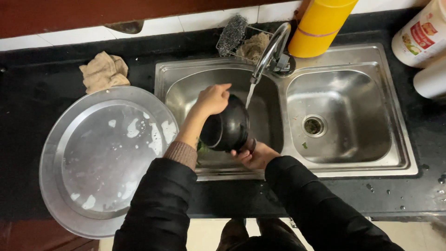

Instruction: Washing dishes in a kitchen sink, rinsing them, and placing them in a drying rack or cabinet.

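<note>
Black pot (228, 128): dark, rounded, tilted on its side over the left basin of a stainless double sink (353, 56), just beside a thin stream of water falling from the curved tap (272, 49). Setting: black counter (28, 116) under a white tiled strip. Large round steel tray (100, 158), wet with foam patches, lies left of the sink; crumpled beige cloth (104, 70) behind it. Steel scourer (233, 33) and rag sit in a wire rack behind the tap, yellow bottle (320, 25) beside it. Left hand (213, 99): reaches over the pot from above, palm pressed against its upper side. Right hand (254, 154): below the pot, fingers curled, gripping its lower rim. Both sleeves black.
</note>
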